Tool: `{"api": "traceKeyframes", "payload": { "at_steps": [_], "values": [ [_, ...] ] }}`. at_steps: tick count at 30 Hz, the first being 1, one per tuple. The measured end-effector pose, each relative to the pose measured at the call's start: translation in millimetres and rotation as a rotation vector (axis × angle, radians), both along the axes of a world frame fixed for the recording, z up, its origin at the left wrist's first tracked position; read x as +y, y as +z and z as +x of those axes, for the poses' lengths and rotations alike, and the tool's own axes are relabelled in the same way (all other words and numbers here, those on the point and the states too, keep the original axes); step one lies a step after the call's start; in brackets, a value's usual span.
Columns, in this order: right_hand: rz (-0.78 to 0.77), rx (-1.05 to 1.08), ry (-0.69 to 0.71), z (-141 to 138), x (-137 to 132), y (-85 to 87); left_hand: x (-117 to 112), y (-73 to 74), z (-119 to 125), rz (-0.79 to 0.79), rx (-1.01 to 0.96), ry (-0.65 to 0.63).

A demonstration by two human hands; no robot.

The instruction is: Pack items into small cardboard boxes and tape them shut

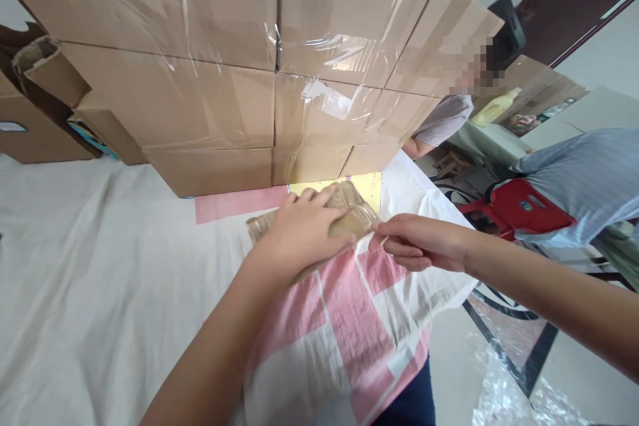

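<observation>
My left hand (304,229) lies on top of a flat tan packet in clear wrap (357,210), fingers curled over it and pressing it onto the pink-and-white cloth (349,319). My right hand (419,243) comes in from the right, its thumb and fingers pinched together at the packet's right corner. Just behind the packet stands a wall of stacked cardboard boxes (224,100) with strips of clear tape.
A white sheet (90,279) covers the surface to the left. Another person in a blue shirt (584,180) sits at the right on a red stool (524,210). A second person's sleeve (444,120) shows behind the boxes. Crumpled clear plastic (504,386) lies on the floor.
</observation>
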State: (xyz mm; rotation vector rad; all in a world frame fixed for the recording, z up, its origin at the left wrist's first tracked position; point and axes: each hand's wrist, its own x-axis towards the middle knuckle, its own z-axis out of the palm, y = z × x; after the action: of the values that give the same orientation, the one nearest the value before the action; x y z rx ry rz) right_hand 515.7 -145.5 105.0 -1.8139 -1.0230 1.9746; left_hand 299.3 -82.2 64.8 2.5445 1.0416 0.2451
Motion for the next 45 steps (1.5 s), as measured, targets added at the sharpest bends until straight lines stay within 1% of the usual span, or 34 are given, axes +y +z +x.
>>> {"api": "traceKeyframes", "payload": {
  "at_steps": [2, 4, 7, 9, 11, 13, 15, 17, 19, 21, 23, 24, 25, 27, 30, 32, 35, 40, 43, 45],
  "values": [
    [-0.023, 0.053, 0.031, 5, -12, -4.5, 4, -2.6, -3, -0.034, 0.028, 0.051],
    [-0.017, 0.093, 0.042, 9, -24, -9.2, 6, -5.3, -6, -0.03, 0.032, 0.047],
    [0.084, 0.114, 0.024, 14, -34, -13.7, 5, -8.1, -5, 0.014, 0.022, 0.031],
    [0.172, 0.102, 0.018, 15, -33, -13.0, 3, -8.2, -4, 0.025, 0.015, 0.021],
    [0.247, 0.052, 0.045, 15, -26, -8.5, 2, -6.5, -3, 0.029, 0.011, 0.018],
    [0.349, -0.081, 0.114, 14, -13, -0.4, 0, -2.9, -4, 0.029, 0.016, 0.024],
    [0.522, -0.307, 0.228, 11, 1, 9.9, -1, 1.7, -7, 0.031, 0.025, 0.038],
    [0.729, -0.544, 0.403, 8, 14, 20.2, 0, 6.0, -13, 0.04, 0.032, 0.062],
    [0.897, -0.729, 0.643, 5, 27, 28.5, 2, 8.9, -22, 0.052, 0.049, 0.097],
    [1.026, -0.883, 0.902, 2, 38, 33.5, 4, 10.3, -33, 0.047, 0.077, 0.124],
    [1.137, -1.022, 1.118, -2, 50, 35.5, 6, 10.7, -41, 0.023, 0.093, 0.123],
    [1.178, -1.072, 1.204, -4, 55, 35.6, 7, 10.8, -44, 0.01, 0.09, 0.117],
    [1.203, -1.108, 1.27, -6, 60, 35.4, 7, 10.9, -46, 0.001, 0.085, 0.115],
    [1.21, -1.142, 1.346, -9, 70, 34.5, 8, 11.4, -47, -0.006, 0.076, 0.111],
    [1.18, -1.134, 1.359, -11, 78, 33.4, 9, 12.0, -47, -0.01, 0.052, 0.06],
    [1.152, -1.123, 1.34, -12, 80, 32.5, 9, 11.4, -47, 0.025, 0.009, 0.033],
    [1.1, -1.142, 1.304, -12, 77, 28.7, 10, 9.5, -45, 0.116, 0.002, 0.048],
    [1.053, -1.158, 1.249, -8, 69, 14.9, 11, 10.3, -39, 0.208, 0.065, 0.078],
    [1.049, -1.121, 1.194, -6, 67, 10.2, 11, 12.3, -38, 0.213, 0.051, 0.077],
    [1.059, -1.119, 1.16, -5, 66, 10.2, 11, 12.0, -39, 0.161, 0.015, 0.056]
  ]
}}
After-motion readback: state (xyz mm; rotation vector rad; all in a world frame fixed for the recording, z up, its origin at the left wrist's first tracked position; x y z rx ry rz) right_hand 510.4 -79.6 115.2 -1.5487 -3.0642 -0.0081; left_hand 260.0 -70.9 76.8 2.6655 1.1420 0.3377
